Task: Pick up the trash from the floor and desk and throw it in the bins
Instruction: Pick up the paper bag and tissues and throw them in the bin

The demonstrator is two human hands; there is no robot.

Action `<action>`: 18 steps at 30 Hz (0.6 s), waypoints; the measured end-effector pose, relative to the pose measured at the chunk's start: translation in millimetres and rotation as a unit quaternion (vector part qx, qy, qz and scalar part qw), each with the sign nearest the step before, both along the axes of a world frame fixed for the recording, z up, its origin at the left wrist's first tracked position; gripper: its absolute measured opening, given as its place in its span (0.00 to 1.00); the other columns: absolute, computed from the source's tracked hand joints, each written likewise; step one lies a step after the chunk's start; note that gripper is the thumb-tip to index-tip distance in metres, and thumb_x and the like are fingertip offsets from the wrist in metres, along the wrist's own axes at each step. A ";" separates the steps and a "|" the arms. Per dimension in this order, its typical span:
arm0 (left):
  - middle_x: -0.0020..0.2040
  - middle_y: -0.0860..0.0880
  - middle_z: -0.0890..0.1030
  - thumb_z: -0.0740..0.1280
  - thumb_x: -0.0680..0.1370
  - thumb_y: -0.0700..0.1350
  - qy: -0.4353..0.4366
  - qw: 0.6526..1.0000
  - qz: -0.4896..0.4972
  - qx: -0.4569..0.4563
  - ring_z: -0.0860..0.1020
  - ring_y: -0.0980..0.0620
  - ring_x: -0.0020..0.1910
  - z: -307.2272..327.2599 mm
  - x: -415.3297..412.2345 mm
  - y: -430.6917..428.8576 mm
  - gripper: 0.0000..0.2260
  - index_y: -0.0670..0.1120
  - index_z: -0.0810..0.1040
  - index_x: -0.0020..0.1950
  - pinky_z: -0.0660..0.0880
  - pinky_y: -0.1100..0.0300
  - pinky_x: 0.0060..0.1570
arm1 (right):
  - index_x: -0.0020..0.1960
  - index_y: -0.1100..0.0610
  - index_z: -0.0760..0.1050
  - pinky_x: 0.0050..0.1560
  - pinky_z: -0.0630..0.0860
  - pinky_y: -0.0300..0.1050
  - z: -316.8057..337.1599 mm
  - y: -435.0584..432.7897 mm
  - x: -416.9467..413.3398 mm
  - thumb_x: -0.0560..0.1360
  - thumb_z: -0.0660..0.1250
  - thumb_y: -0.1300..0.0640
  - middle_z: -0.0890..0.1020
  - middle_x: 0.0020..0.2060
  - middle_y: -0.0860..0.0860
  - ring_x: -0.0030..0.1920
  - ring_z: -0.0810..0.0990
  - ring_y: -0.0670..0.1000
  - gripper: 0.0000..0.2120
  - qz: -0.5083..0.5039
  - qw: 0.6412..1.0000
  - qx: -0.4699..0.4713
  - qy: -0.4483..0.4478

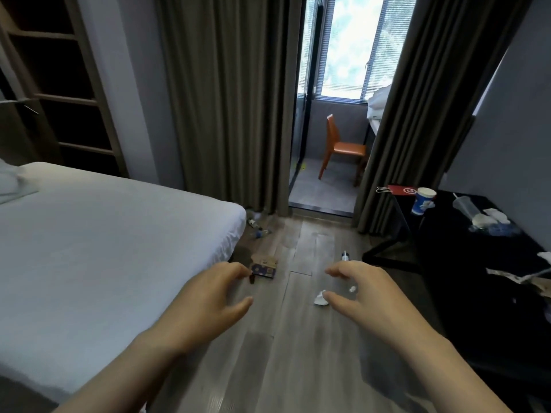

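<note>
Reaching forward over the wooden floor, the left hand and right hand hang loosely curled, holding nothing. Crumpled paper lies between them, a small box beside the bed, a cup on the desk.

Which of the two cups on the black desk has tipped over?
The clear plastic cup, which lies on its side on the desk. The blue-and-white paper cup near the desk's corner stands upright.
</note>
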State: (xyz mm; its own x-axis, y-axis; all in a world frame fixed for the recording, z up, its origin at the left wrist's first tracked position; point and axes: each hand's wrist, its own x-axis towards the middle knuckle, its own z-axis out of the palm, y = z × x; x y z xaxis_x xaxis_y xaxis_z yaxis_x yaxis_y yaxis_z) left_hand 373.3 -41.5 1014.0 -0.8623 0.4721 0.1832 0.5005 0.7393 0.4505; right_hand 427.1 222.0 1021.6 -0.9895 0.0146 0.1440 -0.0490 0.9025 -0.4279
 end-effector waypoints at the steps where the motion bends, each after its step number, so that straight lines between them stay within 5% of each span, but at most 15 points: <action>1: 0.59 0.58 0.75 0.67 0.76 0.55 -0.007 1.000 0.004 -0.005 0.74 0.61 0.56 -1.6 -18.4 5.1 0.17 0.55 0.73 0.64 0.71 0.67 0.56 | 0.63 0.44 0.75 0.55 0.70 0.34 -2.1 6.5 -19.3 0.72 0.69 0.44 0.77 0.57 0.37 0.57 0.73 0.36 0.20 0.000 1.000 -0.004 -0.005; 18: 0.57 0.53 0.77 0.68 0.75 0.55 -0.093 0.995 0.010 -0.039 0.76 0.56 0.53 -69.8 -333.4 44.9 0.16 0.52 0.74 0.61 0.74 0.61 0.53 | 0.64 0.47 0.74 0.59 0.70 0.37 -58.2 50.0 -319.9 0.73 0.69 0.47 0.77 0.59 0.42 0.59 0.74 0.41 0.20 -0.020 0.995 -0.023 -0.099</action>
State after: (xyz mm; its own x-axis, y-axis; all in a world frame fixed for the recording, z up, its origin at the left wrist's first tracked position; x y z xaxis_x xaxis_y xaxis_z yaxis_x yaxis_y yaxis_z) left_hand 39.9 3.4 944.2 -0.8876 0.4603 -0.0164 0.3983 0.7850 0.4746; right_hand 107.2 272.0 963.4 -0.9969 0.0562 -0.0549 0.0754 0.8815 -0.4661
